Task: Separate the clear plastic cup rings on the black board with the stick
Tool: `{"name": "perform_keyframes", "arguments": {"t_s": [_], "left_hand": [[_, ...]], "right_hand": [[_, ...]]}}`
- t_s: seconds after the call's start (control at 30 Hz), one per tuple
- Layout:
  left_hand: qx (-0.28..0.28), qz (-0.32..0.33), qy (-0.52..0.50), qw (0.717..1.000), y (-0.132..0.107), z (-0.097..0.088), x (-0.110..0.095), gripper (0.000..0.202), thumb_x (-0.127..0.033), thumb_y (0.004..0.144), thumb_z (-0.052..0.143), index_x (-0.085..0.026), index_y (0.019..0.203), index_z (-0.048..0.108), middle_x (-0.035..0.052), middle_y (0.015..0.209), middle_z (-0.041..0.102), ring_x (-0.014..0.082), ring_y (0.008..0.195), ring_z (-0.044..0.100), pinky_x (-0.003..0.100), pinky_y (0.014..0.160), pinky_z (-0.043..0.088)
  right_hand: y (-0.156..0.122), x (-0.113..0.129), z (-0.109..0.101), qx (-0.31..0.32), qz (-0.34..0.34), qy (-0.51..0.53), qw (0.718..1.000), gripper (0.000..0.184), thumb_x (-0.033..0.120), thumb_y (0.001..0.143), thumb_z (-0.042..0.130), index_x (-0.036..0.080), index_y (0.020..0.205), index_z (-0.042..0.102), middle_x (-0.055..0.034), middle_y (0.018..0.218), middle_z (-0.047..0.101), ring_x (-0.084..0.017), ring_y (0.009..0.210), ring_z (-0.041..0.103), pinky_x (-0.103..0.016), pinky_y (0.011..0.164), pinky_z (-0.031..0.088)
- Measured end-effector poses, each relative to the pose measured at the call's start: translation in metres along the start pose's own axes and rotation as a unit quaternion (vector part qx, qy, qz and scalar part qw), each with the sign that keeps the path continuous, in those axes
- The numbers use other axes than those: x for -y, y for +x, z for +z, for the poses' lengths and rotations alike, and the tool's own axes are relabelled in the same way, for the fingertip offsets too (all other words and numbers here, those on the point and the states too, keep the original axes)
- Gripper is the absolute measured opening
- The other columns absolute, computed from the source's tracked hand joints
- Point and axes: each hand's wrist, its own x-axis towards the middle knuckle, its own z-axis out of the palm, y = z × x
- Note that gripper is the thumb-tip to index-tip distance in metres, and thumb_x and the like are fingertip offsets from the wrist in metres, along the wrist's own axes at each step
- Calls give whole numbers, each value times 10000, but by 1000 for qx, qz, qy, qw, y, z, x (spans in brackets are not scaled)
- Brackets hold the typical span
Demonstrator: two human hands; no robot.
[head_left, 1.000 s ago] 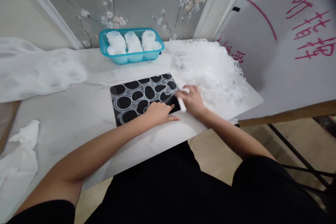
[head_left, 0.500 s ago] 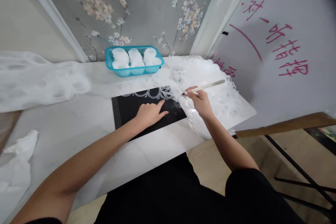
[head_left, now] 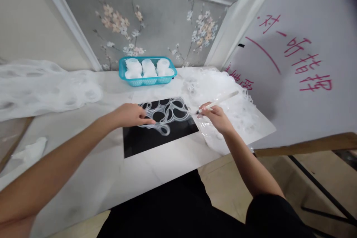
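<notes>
A strip of white openwork lace with ring shapes point(head_left: 174, 113) lies over a black sheet point(head_left: 161, 139) on the table. My left hand point(head_left: 129, 115) rests at the sheet's left part, on the lace's left end. Its thumb stretches out to the right, apart from the curled fingers, whose tips are partly hidden. At the sheet's right edge, my right hand point(head_left: 213, 115) grips a slim white pen-like tool point(head_left: 223, 99), its dark tip pointing left, close to the lace. Under and beside that hand spreads a heap of white lace with clear plastic point(head_left: 223, 81).
Behind the sheet stands a blue basket point(head_left: 147, 81) with white rolled pieces in it. More white lace point(head_left: 47, 89) is heaped at the left, and a crumpled white piece point(head_left: 35, 152) lies nearer me. A whiteboard point(head_left: 295, 108) with red writing borders the table's right side.
My left hand has shifted left and slightly up, and more lace now covers the black sheet. My right hand has come slightly lower with the tool. The whole view has tilted a little.
</notes>
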Motion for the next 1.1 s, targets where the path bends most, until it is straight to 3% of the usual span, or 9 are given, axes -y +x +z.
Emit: {"name": "perform_keyframes", "arguments": {"t_s": [0.13, 0.27, 0.4, 0.47, 0.57, 0.67, 0.8, 1.0, 1.1], "left_hand": [[6, -148, 95, 984, -51, -8, 37, 656, -752, 780, 412, -186, 489, 568, 25, 522, 574, 123, 442, 422, 253, 497, 299], [-105, -199, 170, 959, -63, 6, 25, 537, -614, 832, 502, -142, 624, 651, 55, 572, 615, 117, 466, 431, 245, 529, 294], [-267, -7, 152, 952, -43, 36, -36, 396, -497, 916, 440, -186, 868, 679, 31, 646, 663, 127, 532, 527, 234, 483, 223], [-337, 158, 162, 914, -28, 51, -66, 307, -403, 938, 441, -195, 946, 666, -5, 583, 623, 118, 509, 529, 251, 457, 213], [-407, 271, 182, 853, -10, 67, -93, 201, -244, 932, 467, -174, 944, 655, -23, 555, 595, 103, 479, 503, 266, 442, 227], [-418, 288, 173, 844, -1, 73, -99, 193, -126, 907, 459, -170, 884, 646, -23, 576, 604, 98, 492, 502, 272, 441, 251], [-372, 273, 137, 876, 0, 72, -100, 260, -70, 897, 413, -167, 805, 635, -19, 552, 585, 91, 467, 478, 278, 421, 263], [-364, 282, 138, 877, -3, 79, -106, 248, -94, 905, 414, -161, 787, 622, -13, 534, 567, 93, 462, 472, 282, 421, 258], [-365, 302, 119, 873, -6, 83, -110, 223, -69, 888, 421, -157, 827, 616, -14, 524, 557, 93, 465, 476, 273, 422, 255]], "right_hand": [[-22, -5, 40, 143, 11, -53, 988, 299, 447, 862, 542, 194, 717, 609, -38, 814, 640, -169, 713, 605, -310, 673, 463], [-38, -10, 72, 186, -25, -102, 977, 351, 431, 902, 468, 189, 662, 554, -45, 866, 617, -162, 732, 550, -302, 662, 416], [-40, -8, 74, 162, 23, -76, 984, 302, 460, 878, 503, 193, 773, 597, -30, 796, 592, -150, 678, 524, -284, 611, 401], [-39, -5, 71, 134, 57, -35, 989, 289, 482, 836, 563, 199, 801, 606, -12, 744, 574, -148, 669, 531, -281, 618, 421], [-38, -3, 66, 99, 79, 25, 992, 291, 496, 792, 621, 207, 819, 614, -6, 765, 583, -150, 709, 561, -289, 678, 459], [-39, -2, 62, 92, 87, 47, 991, 292, 501, 782, 632, 212, 821, 616, -8, 783, 598, -147, 709, 570, -292, 686, 474], [-46, -3, 61, 93, 64, -8, 994, 272, 482, 839, 567, 216, 815, 615, -23, 797, 621, -164, 725, 578, -295, 660, 479], [-55, -13, 64, 131, -132, -250, 950, 222, 262, 916, 429, 235, 869, 644, -57, 918, 692, -229, 918, 588, -386, 858, 442], [-36, -18, 45, 99, -158, -294, 937, 188, 224, 876, 470, 235, 857, 657, -55, 899, 702, -237, 915, 588, -409, 890, 427]]}}
